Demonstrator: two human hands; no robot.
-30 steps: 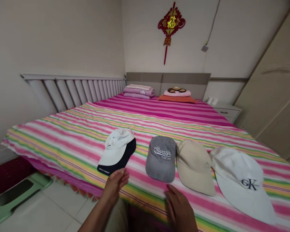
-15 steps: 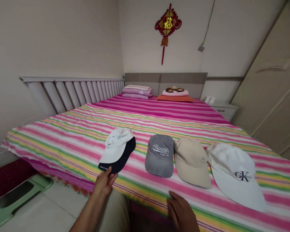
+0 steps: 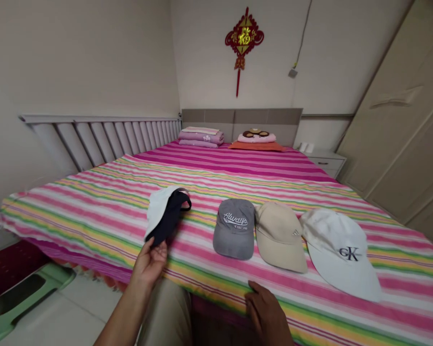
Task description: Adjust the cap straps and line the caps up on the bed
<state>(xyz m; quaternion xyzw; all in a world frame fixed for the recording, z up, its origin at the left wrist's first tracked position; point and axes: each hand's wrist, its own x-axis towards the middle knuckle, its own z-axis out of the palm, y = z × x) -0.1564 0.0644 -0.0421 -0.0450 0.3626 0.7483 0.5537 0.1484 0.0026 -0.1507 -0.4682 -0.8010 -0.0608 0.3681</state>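
My left hand (image 3: 149, 262) pinches the brim of a navy baseball cap (image 3: 168, 218), which is tilted on its side with its back strap showing. Against its left side leans a white baseball cap (image 3: 157, 204); I cannot tell whether the fingers also grip this one. My right hand (image 3: 267, 310) is near the front edge of the bed, index finger stretched out, holding nothing. Beyond it, in a row, lie a grey cap (image 3: 234, 230) with "Always" lettering, a beige cap (image 3: 280, 235) and a white CK cap (image 3: 341, 254).
A striped sheet (image 3: 94, 202) covers the bed. Folded purple bedding (image 3: 201, 138) and a pink pillow (image 3: 257, 138) lie by the headboard (image 3: 267, 120). A radiator (image 3: 104, 144) runs along the left wall. On the floor at left is a green stool (image 3: 32, 298).
My left hand has tipped the navy cap up onto its side, and the white cap on it has turned to the left. The right hand stays near the bed's edge.
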